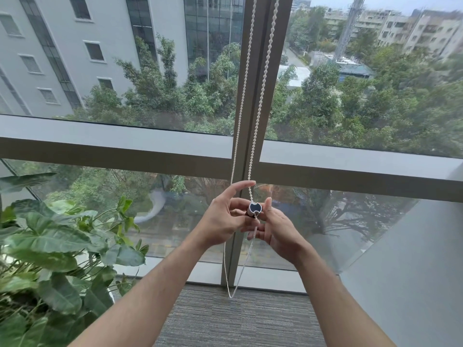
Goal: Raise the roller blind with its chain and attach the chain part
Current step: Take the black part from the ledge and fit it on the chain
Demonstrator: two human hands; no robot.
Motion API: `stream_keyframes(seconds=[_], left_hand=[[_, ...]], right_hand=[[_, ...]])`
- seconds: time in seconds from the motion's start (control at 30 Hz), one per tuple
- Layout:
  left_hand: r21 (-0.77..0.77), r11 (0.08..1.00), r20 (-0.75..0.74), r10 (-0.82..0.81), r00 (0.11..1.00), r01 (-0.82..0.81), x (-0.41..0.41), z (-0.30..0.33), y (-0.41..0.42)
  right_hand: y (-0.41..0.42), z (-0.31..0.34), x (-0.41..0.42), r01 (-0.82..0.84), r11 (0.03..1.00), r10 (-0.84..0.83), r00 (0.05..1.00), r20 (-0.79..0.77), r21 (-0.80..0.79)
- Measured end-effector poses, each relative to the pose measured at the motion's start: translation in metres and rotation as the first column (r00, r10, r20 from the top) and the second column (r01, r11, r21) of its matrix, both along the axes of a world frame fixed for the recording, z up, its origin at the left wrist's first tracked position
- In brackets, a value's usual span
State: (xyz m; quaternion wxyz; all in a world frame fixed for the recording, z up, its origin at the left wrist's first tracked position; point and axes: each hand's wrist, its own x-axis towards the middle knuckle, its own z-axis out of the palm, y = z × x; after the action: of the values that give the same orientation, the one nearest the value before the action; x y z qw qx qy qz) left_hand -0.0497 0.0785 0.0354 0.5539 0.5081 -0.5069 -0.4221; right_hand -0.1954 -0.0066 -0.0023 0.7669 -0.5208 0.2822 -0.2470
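Holding the small chain weight [255, 209] between both hands, left hand [224, 221] pinching, right hand [278, 230] half-open; the bead chain [260, 83] is light, limp, slippery.

The chain [260, 78] looks like white plastic beads with a slight sheen; the small part [254, 209] on it is smooth pale plastic with a dark glossy face. The window frame [125, 144] is matt grey metal, the panes clear glass, the carpet [238, 319] rough ribbed cloth, the plant leaves [57, 236] waxy
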Motion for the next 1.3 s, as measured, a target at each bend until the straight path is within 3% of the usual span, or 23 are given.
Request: stream_keyframes(seconds=[0.1,0.23,0.47,0.67,0.83,1.0,1.3], left_hand=[[-0.003,0.999,0.033,-0.035,0.999,0.035,-0.001,0.003,0.003],[-0.014,0.998,0.13,-0.051,0.99,0.054,0.0,0.002,0.006],[-0.017,0.995,0.249,-0.089,0.965,0.096,0.002,-0.004,0.009],[-0.037,0.998,0.253,-0.046,0.966,0.057,-0.001,-0.006,0.007],[-0.087,0.995,0.116,0.062,0.991,-0.052,-0.001,-0.011,0.006],[-0.053,0.99,0.081,0.132,0.988,-0.128,-0.002,-0.026,0.004],[0.072,0.991,0.231,0.092,0.969,-0.112,-0.002,-0.058,0.006]], right_hand=[[0.003,-0.002,-0.004,-0.094,0.992,0.084,0.989,0.122,0.084],[0.004,-0.007,-0.006,-0.089,0.987,0.059,0.975,0.215,0.13],[0.005,-0.018,-0.008,0.063,0.975,-0.123,0.952,0.282,0.214],[0.005,-0.036,-0.01,0.175,0.958,-0.226,0.948,0.225,0.226],[0.006,-0.056,-0.015,0.203,0.953,-0.238,0.961,0.141,0.227],[0.012,-0.075,-0.019,0.212,0.937,-0.254,0.959,0.125,0.28],[0.023,-0.127,-0.033,0.227,0.915,-0.236,0.972,-0.014,0.333]])
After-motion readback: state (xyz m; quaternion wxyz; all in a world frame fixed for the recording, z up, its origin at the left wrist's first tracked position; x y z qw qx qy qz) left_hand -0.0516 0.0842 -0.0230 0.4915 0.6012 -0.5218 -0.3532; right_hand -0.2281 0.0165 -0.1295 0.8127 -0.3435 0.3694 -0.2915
